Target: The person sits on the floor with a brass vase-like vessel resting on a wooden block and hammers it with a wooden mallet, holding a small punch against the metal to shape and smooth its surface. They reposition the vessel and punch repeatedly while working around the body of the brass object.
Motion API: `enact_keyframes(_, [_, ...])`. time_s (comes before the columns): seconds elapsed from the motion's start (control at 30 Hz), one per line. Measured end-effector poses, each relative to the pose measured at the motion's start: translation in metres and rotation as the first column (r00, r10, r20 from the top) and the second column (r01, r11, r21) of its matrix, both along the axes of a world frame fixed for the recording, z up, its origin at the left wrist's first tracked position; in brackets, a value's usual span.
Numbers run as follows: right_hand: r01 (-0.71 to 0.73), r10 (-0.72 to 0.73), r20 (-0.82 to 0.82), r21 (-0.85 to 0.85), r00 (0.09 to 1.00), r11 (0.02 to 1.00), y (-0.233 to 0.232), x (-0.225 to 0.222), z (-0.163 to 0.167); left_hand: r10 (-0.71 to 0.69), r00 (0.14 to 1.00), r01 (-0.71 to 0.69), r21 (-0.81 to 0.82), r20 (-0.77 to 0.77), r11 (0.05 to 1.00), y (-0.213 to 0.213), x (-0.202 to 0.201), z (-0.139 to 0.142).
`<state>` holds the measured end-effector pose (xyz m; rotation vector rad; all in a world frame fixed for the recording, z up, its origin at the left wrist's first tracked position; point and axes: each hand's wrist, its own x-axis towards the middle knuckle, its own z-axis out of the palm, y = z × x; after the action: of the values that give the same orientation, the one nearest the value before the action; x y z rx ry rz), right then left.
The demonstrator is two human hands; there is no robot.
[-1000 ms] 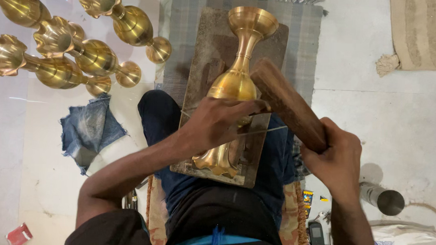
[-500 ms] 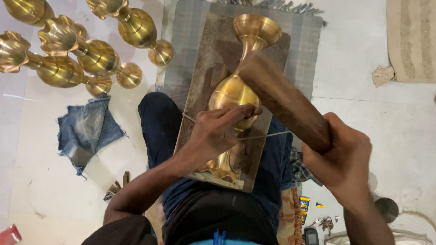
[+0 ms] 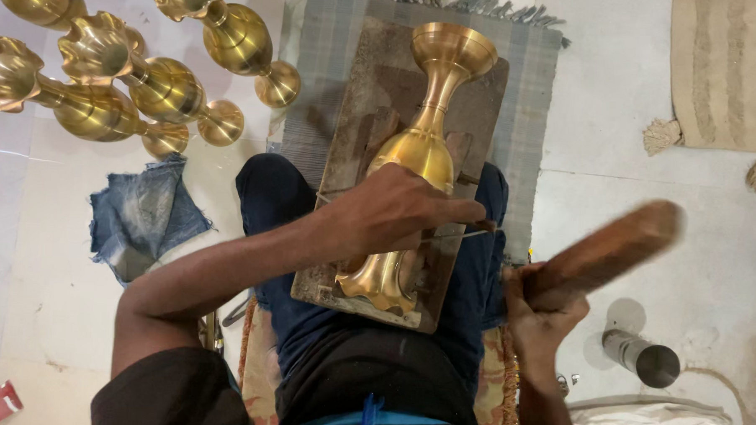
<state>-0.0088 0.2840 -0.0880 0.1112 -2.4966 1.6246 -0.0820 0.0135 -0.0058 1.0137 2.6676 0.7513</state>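
Two hands are sharing this step: the left hand is lying across the belly of the brass vase, fingers closed on a thin metal rod and pressing it against the brass, while the right hand is gripping a wooden mallet, which is blurring with motion out to the right of the vase. The hands are well apart.

Doing it well, I judge, means keeping the rod steady against one spot, holding the vase down so it is not rolling on the board, and landing the mallet squarely on the rod's end, clear of the left fingers.

The vase is lying on its side on the board, which is resting over the person's lap above a grey mat. Its long axis is running away from the person, tilting slightly right: the round foot is pointing to the far edge, the scalloped mouth toward the body. More brass vases are lying on the floor at upper left.
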Motion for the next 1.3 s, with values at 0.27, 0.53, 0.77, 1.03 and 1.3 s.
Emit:
enact_keyframes(0.27, [0.117,-0.037,0.386,-0.187,0.922,0.975,0.006,0.041,-0.051,-0.047,0.999,0.049,0.108,-0.023,0.993,-0.003,-0.022,-0.004])
enact_keyframes(0.53, [0.166,-0.065,0.383,-0.237,0.922,0.957,-0.001,0.043,-0.054,-0.274,0.955,0.295,0.271,-0.112,0.916,-0.005,-0.050,-0.009])
enact_keyframes(0.77, [0.124,-0.081,0.201,-0.206,0.976,0.971,-0.003,0.034,-0.043,-0.260,0.963,0.268,0.208,-0.065,0.941,-0.007,-0.045,-0.003])
enact_keyframes(1.03, [0.258,-0.157,0.253,-0.441,0.955,0.860,-0.005,0.024,-0.034,-0.121,0.992,0.122,0.044,-0.021,0.992,-0.009,-0.031,-0.003])
enact_keyframes(1.3, [-0.064,0.055,0.111,0.080,0.992,0.995,0.011,-0.008,0.010,0.010,0.998,-0.005,0.074,-0.065,0.997,-0.011,-0.013,-0.004])
